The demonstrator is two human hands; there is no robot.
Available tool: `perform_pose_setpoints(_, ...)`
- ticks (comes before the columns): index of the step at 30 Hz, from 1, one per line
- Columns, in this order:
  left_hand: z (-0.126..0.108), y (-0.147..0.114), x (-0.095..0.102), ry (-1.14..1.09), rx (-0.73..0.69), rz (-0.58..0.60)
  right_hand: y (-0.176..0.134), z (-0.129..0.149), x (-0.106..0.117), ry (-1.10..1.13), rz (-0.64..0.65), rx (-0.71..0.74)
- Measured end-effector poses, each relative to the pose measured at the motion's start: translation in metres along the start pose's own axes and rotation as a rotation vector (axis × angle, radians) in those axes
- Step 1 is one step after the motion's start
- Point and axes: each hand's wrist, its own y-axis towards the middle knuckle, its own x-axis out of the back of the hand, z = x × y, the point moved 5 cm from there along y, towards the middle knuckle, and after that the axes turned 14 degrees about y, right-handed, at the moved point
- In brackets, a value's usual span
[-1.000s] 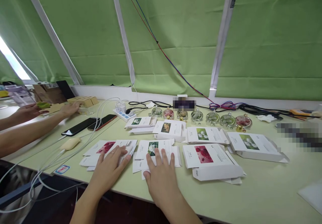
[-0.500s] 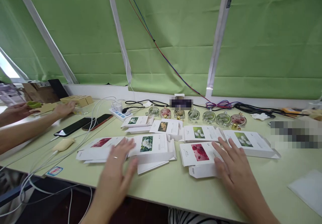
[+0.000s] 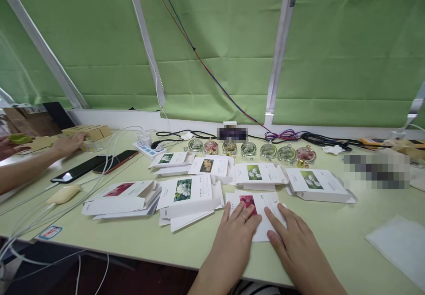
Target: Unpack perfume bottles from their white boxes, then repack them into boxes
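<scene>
Nearest of all, over the near side of the table, with left hand and right hand side by side: both unclenched, palms down, fingers loosely spread, pressing lightly, by the look of it, without grasping. Directly beneath the fingers of both, lying flat, with a red-print carton; touched by each hand, so favouring neither as the nearer. Covered at the left and over part of the red print by the left fingers, at the right edge by the right fingers and thumb, leaving a bare white strip between. Seems to run lengthwise from side to side, though too hidden to be certain.

Just to the left, untouched, with a white-flower carton on top of other flat card; farther along, with a second red-print carton. Beyond, backed by a row of four more cartons, print upward. Past those, followed by seven round bottles, and well off to the left by another person's hand. Farthest, closed off by a green blind.
</scene>
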Motion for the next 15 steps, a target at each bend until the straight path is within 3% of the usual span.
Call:
perform_pose_setpoints(5,-0.001,0.007,-0.004,-0.040,-0.020,-0.018,0.003,-0.002,-0.003,0.004,0.001,-0.052)
perform_pose_setpoints(9,-0.008,0.008,0.012,-0.071,-0.038,-0.173,0.007,-0.005,-0.006,0.001,-0.003,-0.109)
perform_pose_setpoints(12,-0.010,-0.015,0.030,-0.126,-0.097,-0.337,0.012,-0.005,-0.004,-0.004,-0.053,-0.100)
perform_pose_setpoints(15,-0.005,-0.063,0.032,-0.042,-0.132,-0.414,0.013,-0.001,0.005,-0.017,-0.161,-0.084)
